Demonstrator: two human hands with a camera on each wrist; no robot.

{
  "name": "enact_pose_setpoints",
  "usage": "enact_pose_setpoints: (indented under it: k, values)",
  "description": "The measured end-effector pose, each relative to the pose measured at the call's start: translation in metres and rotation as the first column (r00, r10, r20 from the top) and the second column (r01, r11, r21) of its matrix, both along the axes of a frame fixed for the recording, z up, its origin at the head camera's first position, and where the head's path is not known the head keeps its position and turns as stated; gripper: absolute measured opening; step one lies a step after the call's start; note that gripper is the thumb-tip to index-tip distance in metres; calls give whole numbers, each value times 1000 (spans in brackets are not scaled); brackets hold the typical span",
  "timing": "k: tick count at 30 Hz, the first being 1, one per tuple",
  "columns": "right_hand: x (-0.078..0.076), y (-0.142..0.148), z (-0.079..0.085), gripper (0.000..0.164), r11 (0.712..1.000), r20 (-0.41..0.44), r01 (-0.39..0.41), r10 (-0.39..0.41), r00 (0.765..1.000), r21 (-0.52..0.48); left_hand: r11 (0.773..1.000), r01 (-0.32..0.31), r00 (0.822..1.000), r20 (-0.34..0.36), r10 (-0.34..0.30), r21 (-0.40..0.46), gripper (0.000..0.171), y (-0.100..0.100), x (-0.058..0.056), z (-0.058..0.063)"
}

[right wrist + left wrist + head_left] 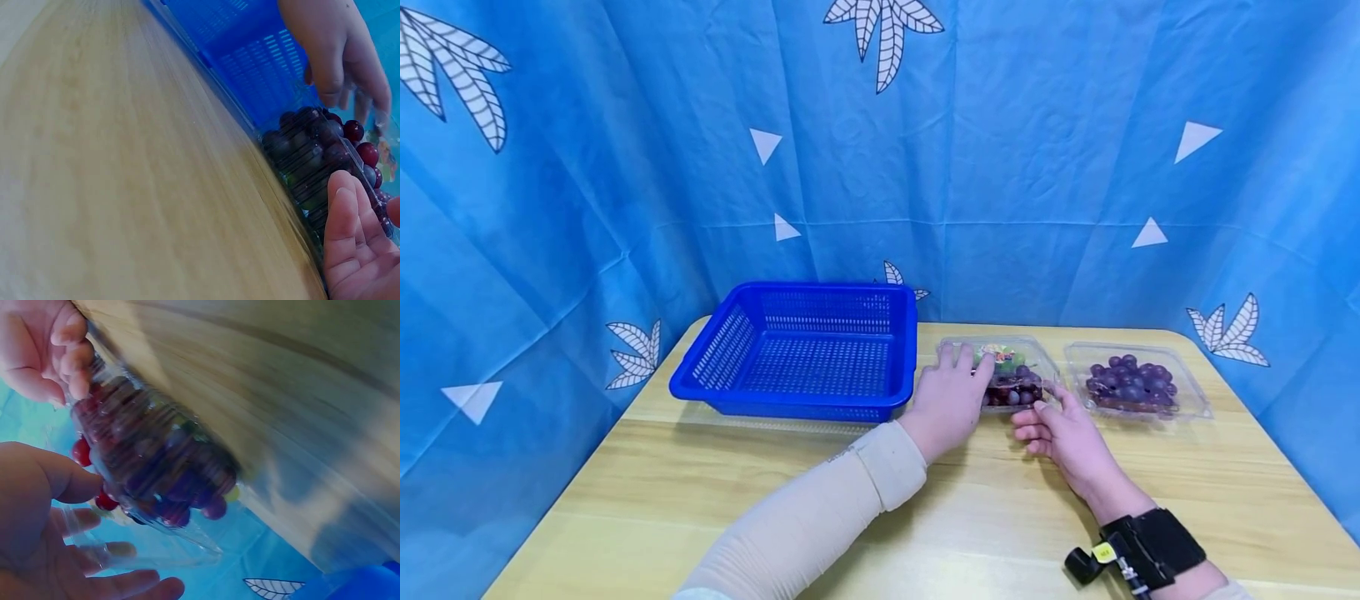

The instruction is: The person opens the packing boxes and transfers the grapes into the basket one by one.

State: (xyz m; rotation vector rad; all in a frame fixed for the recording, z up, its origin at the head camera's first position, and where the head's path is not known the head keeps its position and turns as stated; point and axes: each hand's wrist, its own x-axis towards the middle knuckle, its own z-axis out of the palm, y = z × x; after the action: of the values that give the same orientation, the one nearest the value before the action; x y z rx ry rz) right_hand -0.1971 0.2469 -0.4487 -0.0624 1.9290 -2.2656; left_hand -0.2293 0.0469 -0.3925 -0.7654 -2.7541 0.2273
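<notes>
A clear plastic box of dark grapes (1013, 393) stands right of the blue basket, a coloured label on its lid. My left hand (946, 407) reaches over the box's left side with its fingers spread. In the left wrist view, my fingers (106, 550) show at the clear lid (159, 553), with the thumb near some red grapes (82, 452). At the front right corner is my right hand (1067, 437), its fingers loosely bent and close against the wall. In the right wrist view, these fingers (344, 215) overlap the grapes.
The blue perforated basket (820, 406) stands to the left on the wooden table (970, 533). A second clear box (1195, 404) of grapes lies to the right. Behind the table hangs a blue curtain (1037, 167). A black strap with a small camera circles my right wrist.
</notes>
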Motion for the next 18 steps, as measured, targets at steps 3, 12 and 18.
enact_pose_setpoints:
  k: [3,12,18]
  values:
    - [1,0,3,65,1000,9,-9,10,1000,-20,1000,27,1000,-11,-26,12,61,0,3,3]
    - [5,-2,12,65,999,18,-16,16,1000,-30,997,57,995,-81,-53,50,67,-4,4,19]
    - [1,-1,5,66,1000,12,6,-6,1000,6,997,61,991,-121,-55,47,74,-7,1,30]
